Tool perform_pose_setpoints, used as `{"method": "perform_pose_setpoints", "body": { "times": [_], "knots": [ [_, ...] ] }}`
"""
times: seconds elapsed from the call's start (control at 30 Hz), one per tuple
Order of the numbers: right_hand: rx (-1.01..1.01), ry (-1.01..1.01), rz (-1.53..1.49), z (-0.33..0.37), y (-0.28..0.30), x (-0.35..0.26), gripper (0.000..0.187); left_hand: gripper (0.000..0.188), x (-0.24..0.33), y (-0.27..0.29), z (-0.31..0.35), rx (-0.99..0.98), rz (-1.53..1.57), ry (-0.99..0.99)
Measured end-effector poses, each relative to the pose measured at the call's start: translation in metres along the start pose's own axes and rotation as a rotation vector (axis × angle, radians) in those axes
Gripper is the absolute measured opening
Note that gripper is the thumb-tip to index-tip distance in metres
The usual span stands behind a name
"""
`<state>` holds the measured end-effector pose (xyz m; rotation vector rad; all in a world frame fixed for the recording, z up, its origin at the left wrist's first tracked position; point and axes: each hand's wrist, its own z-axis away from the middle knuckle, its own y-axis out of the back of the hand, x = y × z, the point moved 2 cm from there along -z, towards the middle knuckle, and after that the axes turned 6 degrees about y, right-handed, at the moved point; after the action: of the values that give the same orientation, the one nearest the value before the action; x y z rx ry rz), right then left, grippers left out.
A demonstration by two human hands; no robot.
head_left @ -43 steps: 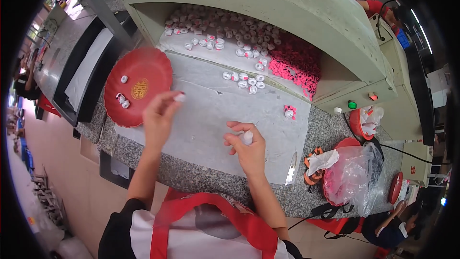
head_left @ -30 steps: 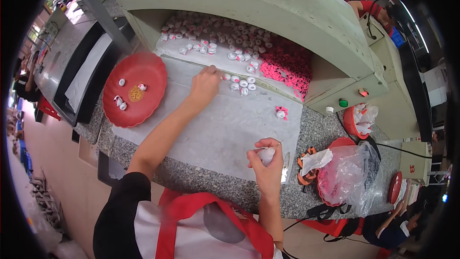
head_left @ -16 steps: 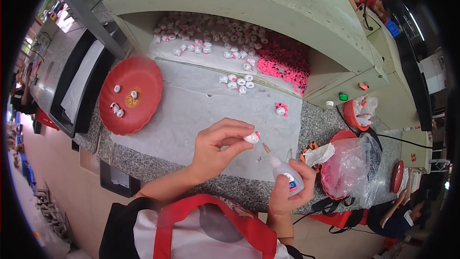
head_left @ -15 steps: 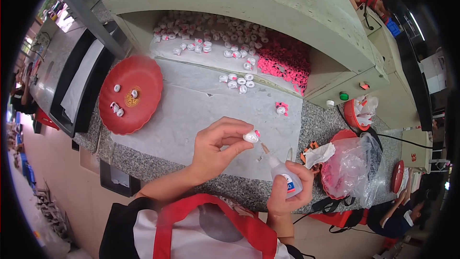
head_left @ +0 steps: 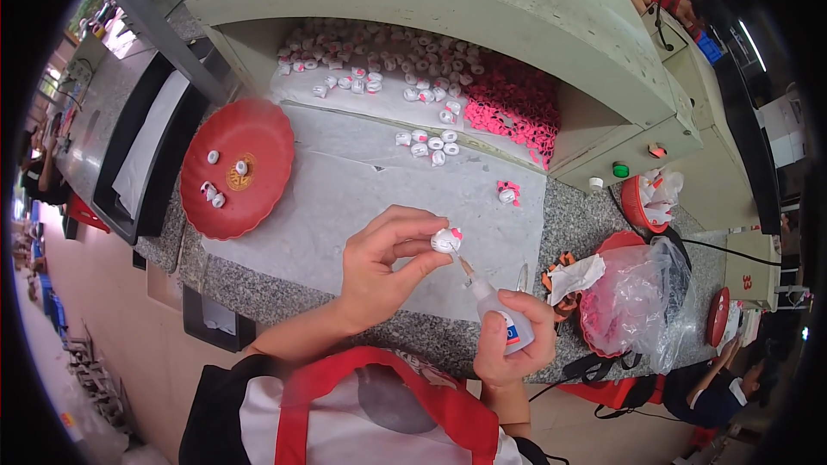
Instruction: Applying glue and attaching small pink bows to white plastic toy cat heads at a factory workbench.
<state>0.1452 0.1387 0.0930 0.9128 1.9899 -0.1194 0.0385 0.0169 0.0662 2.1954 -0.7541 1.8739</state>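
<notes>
Between thumb and fingers, my left hand (head_left: pixel 389 260) pinches a small white figurine head (head_left: pixel 445 241) with a pink piece on its upper right. My right hand (head_left: pixel 517 343) is wrapped round a clear squeeze glue bottle (head_left: pixel 497 314) with a blue and white label. The bottle's thin tip (head_left: pixel 466 268) points up and left and is at or very near the lower right of the white head; I cannot tell whether they touch. Both hands are over the near part of a white paper sheet (head_left: pixel 336 185). A white head with pink parts (head_left: pixel 508 194) lies farther right on the sheet.
At left, a red scalloped plate (head_left: pixel 280 151) holds several white pieces. A pale shelf (head_left: pixel 431 13) at the back shelters many white heads (head_left: pixel 413 56) and a pile of pink pieces (head_left: pixel 512 103). To the right are a red cup (head_left: pixel 633 207) and a clear plastic bag (head_left: pixel 663 301).
My right hand has brought the glue bottle slightly up and left, its tip now closer against the white head. My left hand has shifted slightly left and turned the head a little.
</notes>
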Motion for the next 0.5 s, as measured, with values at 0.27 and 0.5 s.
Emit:
{"method": "perform_pose_setpoints", "body": {
  "times": [0.27, 0.5],
  "knots": [
    [-0.055, 0.187, 0.044, -0.01, -0.003, -0.001, 0.022, 0.03, 0.001, 0.0, -0.001, -0.008, -0.071, -0.033],
    [-0.071, 0.184, 0.056, -0.012, 0.002, -0.003, 0.021, 0.029, 0.002, 0.002, 0.0, -0.001, -0.084, -0.025]
  ]
}}
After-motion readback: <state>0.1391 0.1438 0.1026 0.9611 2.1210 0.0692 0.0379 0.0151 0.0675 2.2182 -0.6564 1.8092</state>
